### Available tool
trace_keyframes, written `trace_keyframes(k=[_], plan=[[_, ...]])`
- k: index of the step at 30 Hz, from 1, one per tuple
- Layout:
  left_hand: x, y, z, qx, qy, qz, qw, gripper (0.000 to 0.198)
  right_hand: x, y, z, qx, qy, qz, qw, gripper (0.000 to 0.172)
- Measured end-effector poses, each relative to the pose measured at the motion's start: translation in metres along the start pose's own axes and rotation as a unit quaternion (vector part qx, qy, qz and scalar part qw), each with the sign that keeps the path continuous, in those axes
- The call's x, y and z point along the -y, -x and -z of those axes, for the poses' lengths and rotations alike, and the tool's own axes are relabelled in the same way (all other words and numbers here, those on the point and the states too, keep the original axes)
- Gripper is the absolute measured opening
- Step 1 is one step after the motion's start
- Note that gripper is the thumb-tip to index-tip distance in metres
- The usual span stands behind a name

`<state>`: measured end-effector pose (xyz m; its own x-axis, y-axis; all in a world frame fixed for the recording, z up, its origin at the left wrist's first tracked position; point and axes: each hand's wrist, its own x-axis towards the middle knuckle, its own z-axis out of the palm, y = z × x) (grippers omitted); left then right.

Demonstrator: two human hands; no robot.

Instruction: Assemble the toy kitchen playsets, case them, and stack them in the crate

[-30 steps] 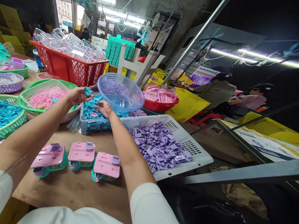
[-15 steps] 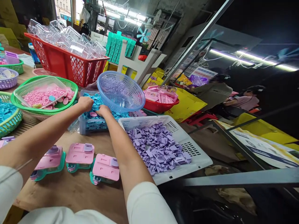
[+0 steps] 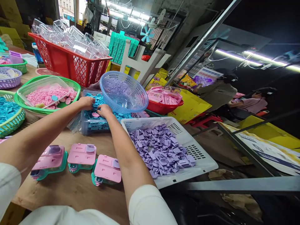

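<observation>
My left hand [image 3: 86, 103] reaches into a clear bin [image 3: 84, 126] heaped with blue plastic pieces [image 3: 97, 99]. Its fingers are curled down among the pieces, tips hidden. Close on its right, my right hand [image 3: 104, 111] is also in the bin, fingers bent together; what they hold cannot be made out. A small pink oval piece [image 3: 95, 115] lies on the blue ones just below the hands. Nearer me on the table stand three pink-topped toy cases with teal bases: a left one [image 3: 50, 157], a middle one [image 3: 82, 153] and a right one [image 3: 108, 168].
A blue colander [image 3: 124, 107] rests tilted over the bin's back right. Right of it is a white crate [image 3: 201, 167] of purple pieces [image 3: 161, 150]. To the left stands a green basket [image 3: 20, 103] with pink parts; behind, a red basket [image 3: 63, 64] of clear cases. Two people sit farther right.
Both hands stay in the bin and shift slightly among the blue pieces. The right hand's fingers show more above the pieces. The whole view has moved a little.
</observation>
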<state>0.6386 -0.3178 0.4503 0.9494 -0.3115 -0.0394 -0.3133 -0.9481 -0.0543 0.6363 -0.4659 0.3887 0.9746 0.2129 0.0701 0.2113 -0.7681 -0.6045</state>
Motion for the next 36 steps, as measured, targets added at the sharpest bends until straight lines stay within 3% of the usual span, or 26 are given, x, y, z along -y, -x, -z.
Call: trace_keyframes(k=[4,7,12,17,19,21,24,26,28,30,32,36], plan=[[0.002,-0.001,0.006,-0.020,0.029,0.036,0.999,0.044,-0.002,0.006,0.009,-0.005,0.013,0.001,1.000,0.016],[0.002,0.002,0.013,-0.068,0.130,0.068,0.987,0.048,-0.001,0.013,0.018,-0.022,0.014,0.009,1.000,0.018],[-0.012,0.022,0.031,-0.095,0.384,0.130,0.909,0.039,0.015,0.028,0.030,-0.054,0.006,0.008,0.999,0.019],[-0.035,0.067,0.057,-0.096,0.463,0.080,0.878,0.047,0.026,0.063,0.051,-0.076,-0.009,0.044,0.996,0.019],[-0.040,0.096,0.066,-0.109,0.476,0.043,0.872,0.054,0.020,0.095,0.068,-0.079,-0.006,0.086,0.993,0.023],[-0.042,0.132,0.067,-0.141,0.441,-0.014,0.886,0.055,0.012,0.136,0.083,-0.054,-0.011,0.135,0.989,0.026],[-0.048,0.194,0.041,-0.141,0.379,-0.103,0.909,0.052,-0.001,0.201,0.090,0.050,-0.039,0.157,0.986,0.019],[-0.058,0.229,0.008,-0.061,0.363,-0.135,0.920,0.035,-0.009,0.232,0.080,0.128,-0.064,0.135,0.980,0.015],[-0.069,0.254,-0.029,0.001,0.304,-0.160,0.939,0.033,-0.015,0.249,0.064,0.151,-0.065,0.102,0.981,0.017],[-0.079,0.266,-0.060,0.030,0.240,-0.164,0.956,0.043,-0.018,0.255,0.049,0.121,-0.040,0.079,0.989,0.018],[-0.084,0.271,-0.078,0.040,0.191,-0.157,0.968,0.051,-0.018,0.257,0.042,0.088,-0.012,0.070,0.994,0.018],[-0.085,0.271,-0.085,0.022,0.137,-0.165,0.976,0.058,-0.012,0.260,0.043,0.102,0.034,0.065,0.992,0.018]])
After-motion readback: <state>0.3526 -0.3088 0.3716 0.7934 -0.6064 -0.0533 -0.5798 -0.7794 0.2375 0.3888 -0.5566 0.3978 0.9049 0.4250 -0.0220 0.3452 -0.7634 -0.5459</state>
